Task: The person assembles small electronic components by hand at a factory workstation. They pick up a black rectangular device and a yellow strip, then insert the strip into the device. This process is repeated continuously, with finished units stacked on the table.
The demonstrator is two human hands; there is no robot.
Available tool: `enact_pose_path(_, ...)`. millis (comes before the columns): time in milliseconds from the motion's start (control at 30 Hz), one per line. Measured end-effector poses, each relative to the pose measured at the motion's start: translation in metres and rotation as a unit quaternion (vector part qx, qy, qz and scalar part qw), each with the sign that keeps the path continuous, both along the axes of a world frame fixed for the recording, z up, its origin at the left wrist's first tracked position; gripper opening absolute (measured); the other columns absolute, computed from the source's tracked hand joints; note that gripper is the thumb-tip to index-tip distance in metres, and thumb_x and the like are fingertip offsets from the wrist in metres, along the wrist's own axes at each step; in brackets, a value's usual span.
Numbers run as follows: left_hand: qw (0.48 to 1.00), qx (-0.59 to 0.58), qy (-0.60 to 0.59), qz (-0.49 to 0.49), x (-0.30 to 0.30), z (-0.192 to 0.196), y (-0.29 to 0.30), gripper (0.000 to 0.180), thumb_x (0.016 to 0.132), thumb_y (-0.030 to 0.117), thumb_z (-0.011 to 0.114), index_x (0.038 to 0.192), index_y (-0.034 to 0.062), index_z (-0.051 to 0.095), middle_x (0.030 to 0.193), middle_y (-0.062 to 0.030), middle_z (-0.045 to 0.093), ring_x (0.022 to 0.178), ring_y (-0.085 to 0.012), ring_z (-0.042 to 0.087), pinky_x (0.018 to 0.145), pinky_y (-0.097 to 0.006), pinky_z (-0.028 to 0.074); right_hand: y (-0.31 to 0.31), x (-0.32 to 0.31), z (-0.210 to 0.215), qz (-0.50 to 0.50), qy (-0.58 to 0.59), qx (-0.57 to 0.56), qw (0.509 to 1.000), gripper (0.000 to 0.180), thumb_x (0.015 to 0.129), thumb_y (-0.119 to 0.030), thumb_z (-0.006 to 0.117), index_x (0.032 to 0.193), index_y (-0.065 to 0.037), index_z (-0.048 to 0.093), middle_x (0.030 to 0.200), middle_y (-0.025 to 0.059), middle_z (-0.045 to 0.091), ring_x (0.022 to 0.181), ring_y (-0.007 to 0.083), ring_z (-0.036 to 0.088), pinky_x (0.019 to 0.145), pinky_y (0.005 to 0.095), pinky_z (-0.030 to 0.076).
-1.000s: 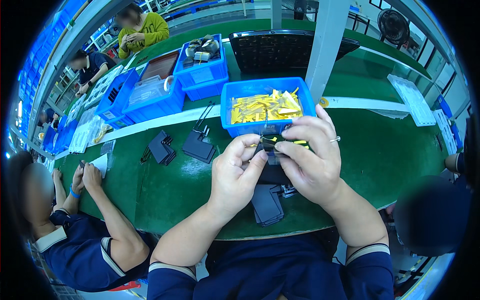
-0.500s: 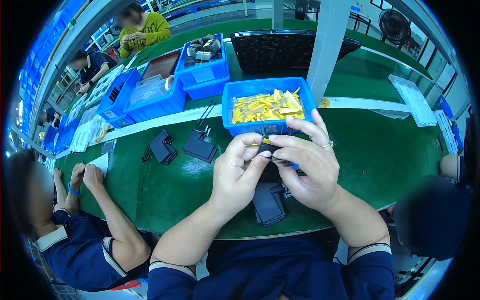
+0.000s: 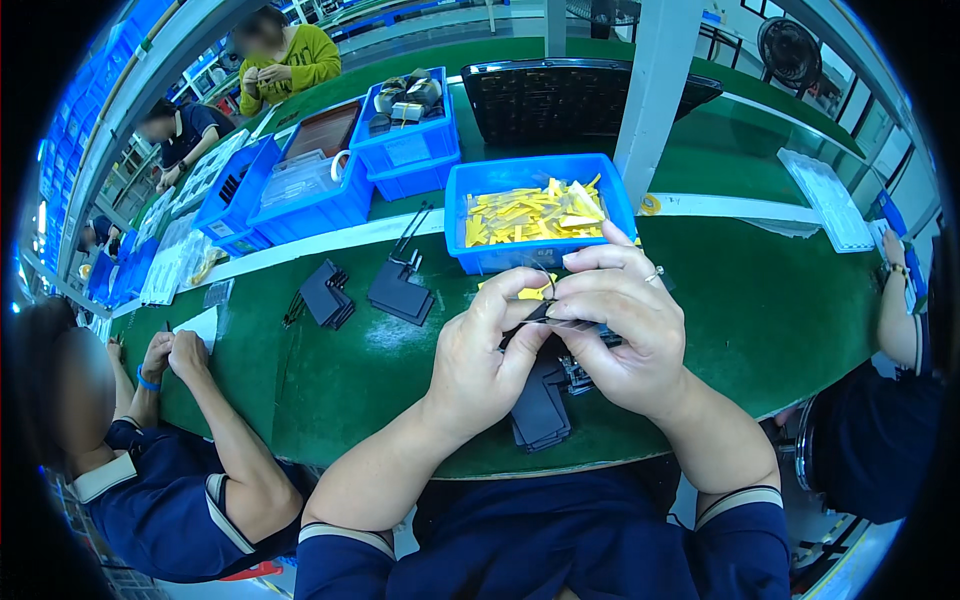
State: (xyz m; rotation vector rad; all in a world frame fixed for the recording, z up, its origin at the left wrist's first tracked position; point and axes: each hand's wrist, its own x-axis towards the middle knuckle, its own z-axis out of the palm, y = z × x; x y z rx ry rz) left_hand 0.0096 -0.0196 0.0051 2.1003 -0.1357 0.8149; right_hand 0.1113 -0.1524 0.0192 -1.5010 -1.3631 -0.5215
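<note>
**Two hands working a small dark part over a green bench**

A seated worker's left hand [image 3: 480, 355] and right hand [image 3: 620, 325] are meeting above the near edge of a green table [image 3: 760, 300], both pinching a small dark part [image 3: 548, 312] between thumbs and fingertips. The fingers of both hands are pressing together on it, the right hand curling over from above, the left steadying it from the side; a sliver of yellow is showing just above the part, though whether it is attached is too hidden to say. Directly beneath the hands, a stack of flat black pieces [image 3: 540, 410] is lying on the table. Just beyond the knuckles, a blue bin [image 3: 470, 190] is holding a heap of yellow strips [image 3: 535, 212], judging by which plenty of stock is waiting to be used. Further left, two more piles of black pieces [image 3: 400, 292] are sitting on the cloth. With one part in hand and several stacks around, the work appears to be mid-run rather than near its end. At the left, a co-worker's arms [image 3: 190, 390] are resting on the table edge, and more blue bins [image 3: 310, 195] are lining the far side.
</note>
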Motion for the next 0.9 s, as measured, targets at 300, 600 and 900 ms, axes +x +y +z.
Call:
enact_pose_path(300,0.989,-0.141,0.032,-0.024,-0.001,0.003,0.001,0.028,0.086,0.005,0.060,0.114,0.0025,0.054,0.098,-0.0120,0.068,0.086,-0.0135,0.065,0.074,-0.026,0.049,-0.009,0.006,0.015,-0.004,-0.079,-0.100,0.992,0.021,0.060,-0.001,0.072,0.078,-0.009,0.063,0.090,0.0047,0.064,0.097,0.0248,0.057,0.100,0.0537,0.033)
enact_pose_path(600,0.920,-0.377,0.029,-0.105,0.003,-0.004,0.003,0.024,0.091,0.003,0.055,0.113,-0.0009,0.047,0.101,-0.0107,0.066,0.090,-0.0083,0.058,0.078,-0.022,0.045,-0.004,0.012,0.002,-0.061,0.085,0.061,0.993,0.013,0.068,0.004,0.069,0.079,-0.002,0.063,0.074,0.0090,0.064,0.072,0.0235,0.061,0.068,0.0318,0.046)
enact_pose_path(900,0.917,-0.377,0.029,-0.128,0.002,-0.007,0.003,0.023,0.092,0.002,0.053,0.114,-0.0012,0.045,0.104,-0.0129,0.064,0.094,-0.0096,0.057,0.081,-0.022,0.044,0.000,0.008,-0.004,-0.008,0.158,0.027,0.987,0.012,0.070,0.003,0.066,0.082,-0.001,0.064,0.076,0.0096,0.064,0.073,0.0215,0.062,0.068,0.0307,0.046)
